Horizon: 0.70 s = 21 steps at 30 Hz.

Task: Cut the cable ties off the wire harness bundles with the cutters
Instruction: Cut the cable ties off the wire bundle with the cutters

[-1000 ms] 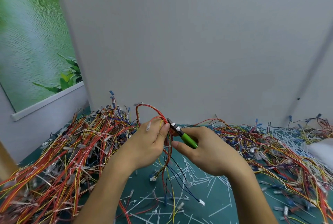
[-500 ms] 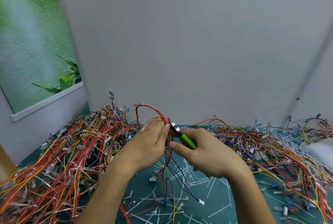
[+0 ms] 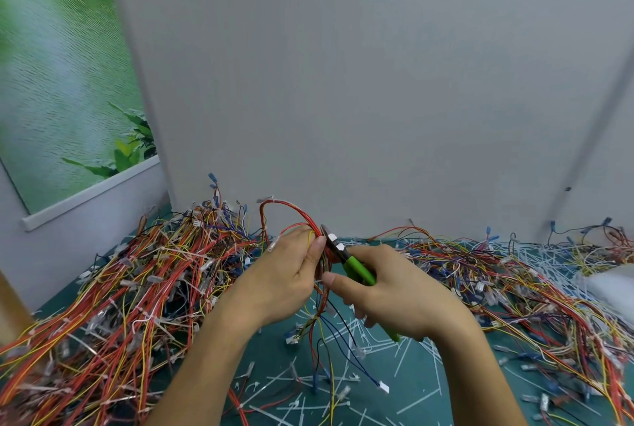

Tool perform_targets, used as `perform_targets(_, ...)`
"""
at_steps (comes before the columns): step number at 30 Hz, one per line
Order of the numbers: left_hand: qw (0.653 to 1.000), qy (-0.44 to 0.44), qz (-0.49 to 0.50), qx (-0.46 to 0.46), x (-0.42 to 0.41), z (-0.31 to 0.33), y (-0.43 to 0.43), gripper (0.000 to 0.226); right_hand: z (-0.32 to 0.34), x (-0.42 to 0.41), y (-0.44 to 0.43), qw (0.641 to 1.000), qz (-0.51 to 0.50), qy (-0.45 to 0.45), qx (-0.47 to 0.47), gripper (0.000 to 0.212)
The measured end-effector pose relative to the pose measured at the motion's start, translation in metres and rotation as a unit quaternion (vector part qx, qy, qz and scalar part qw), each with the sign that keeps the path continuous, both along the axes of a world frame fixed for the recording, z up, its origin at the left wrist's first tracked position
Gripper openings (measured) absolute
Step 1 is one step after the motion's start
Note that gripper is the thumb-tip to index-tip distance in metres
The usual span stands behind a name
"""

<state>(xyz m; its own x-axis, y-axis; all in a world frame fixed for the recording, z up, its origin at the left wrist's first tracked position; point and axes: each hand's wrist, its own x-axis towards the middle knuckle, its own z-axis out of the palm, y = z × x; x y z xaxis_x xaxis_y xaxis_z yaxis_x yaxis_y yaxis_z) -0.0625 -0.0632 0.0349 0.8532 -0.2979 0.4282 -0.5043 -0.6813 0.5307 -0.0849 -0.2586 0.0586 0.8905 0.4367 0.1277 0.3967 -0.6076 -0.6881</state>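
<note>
My left hand (image 3: 284, 274) grips a wire harness bundle (image 3: 291, 216) of red, yellow and black wires, held up above the green mat; its loose ends hang down below the hand. My right hand (image 3: 394, 295) holds the green-handled cutters (image 3: 353, 264). The cutter jaws (image 3: 327, 237) point up and left and touch the bundle just beside my left thumb. A white cable tie (image 3: 266, 200) shows at the top of the red loop. Whether the jaws are closed on a tie is hidden by the wires.
A large heap of tied harnesses (image 3: 130, 295) fills the left of the green mat (image 3: 422, 394). Another spread of wires (image 3: 535, 288) lies at the right. Cut white tie pieces (image 3: 346, 388) litter the mat below my hands. A grey wall stands right behind.
Both hands stay nearly where they were. The right hand has shifted slightly, bringing the cutter jaws closer against the bundle at my left thumb.
</note>
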Motion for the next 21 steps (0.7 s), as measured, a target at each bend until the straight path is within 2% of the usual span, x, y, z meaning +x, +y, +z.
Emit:
perform_targets(8, 1.000, 0.010, -0.008, 0.003, 0.0011, 0.0017, 0.0014, 0.044, -0.0024, 0.0024, -0.0012, 1.000, 0.003, 0.000, -0.002, 0.035)
perform_targets(12, 1.000, 0.011, -0.013, -0.009, 0.0011, 0.0022, 0.0035, 0.040, -0.0035, 0.0015, 0.0014, 1.000, -0.016, -0.011, -0.005, 0.042)
perform_targets(21, 1.000, 0.024, -0.007, 0.013, 0.0002, 0.0029, 0.0045, 0.038, -0.0060, 0.0047, 0.0012, 0.999, -0.013, -0.027, -0.026, 0.039)
